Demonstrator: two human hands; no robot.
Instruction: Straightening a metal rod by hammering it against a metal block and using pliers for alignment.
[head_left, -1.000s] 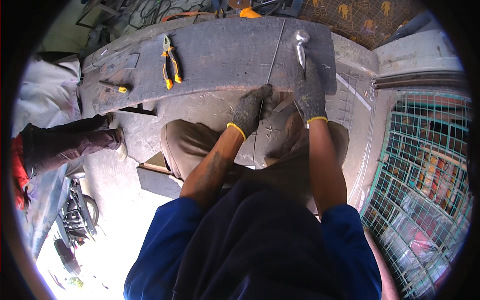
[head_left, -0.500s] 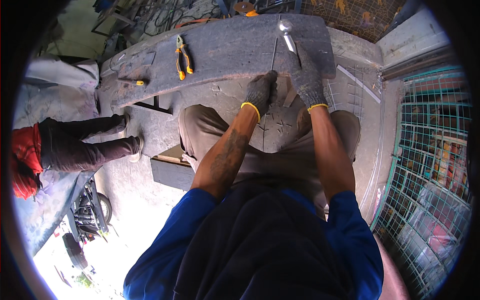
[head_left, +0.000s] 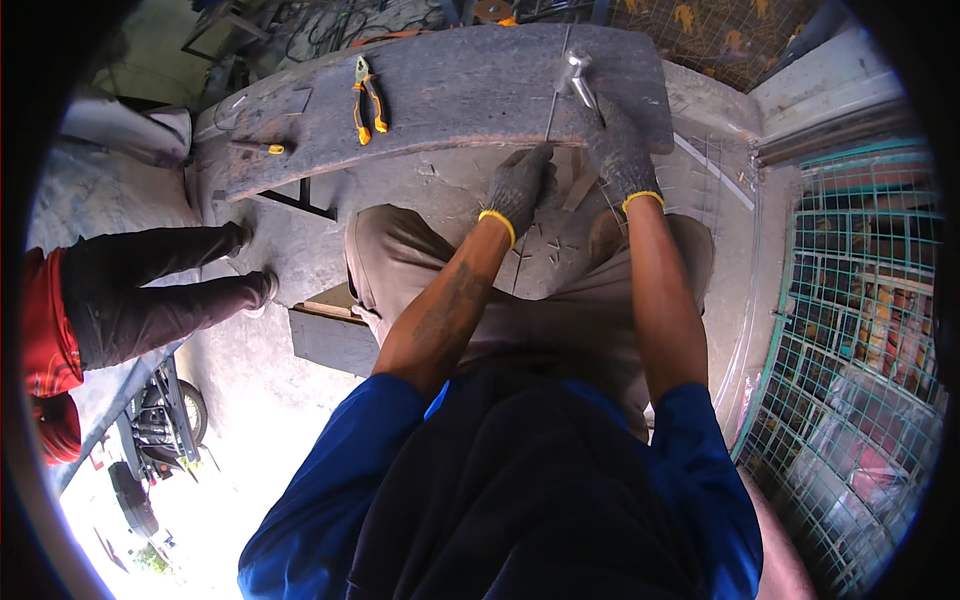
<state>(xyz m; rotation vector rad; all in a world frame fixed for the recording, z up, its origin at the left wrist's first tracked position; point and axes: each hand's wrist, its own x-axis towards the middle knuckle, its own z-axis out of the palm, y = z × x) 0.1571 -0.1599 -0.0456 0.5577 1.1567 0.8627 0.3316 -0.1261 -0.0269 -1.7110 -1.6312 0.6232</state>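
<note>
And here we are in a workshop, a rough metalworking one by the look of it! Right across the top of the frame runs a scarred dark bench (head_left: 460, 85), and what a giveaway: orange-and-black pliers (head_left: 375, 102), a yellow-ended hand tool (head_left: 274, 149) further left, a shiny hammer (head_left: 577, 65) and a thin metal rod (head_left: 552, 112) toward the right. Below it, short clippings (head_left: 558, 244) dot the bare grey floor (head_left: 255, 340). Upper left, there's a jumble of cables (head_left: 335, 32) and frames (nobody's showroom, this!). Over on the right stands green wire mesh (head_left: 800, 300), while a motorcycle (head_left: 155, 425) sits in bright light, lower left.
</note>
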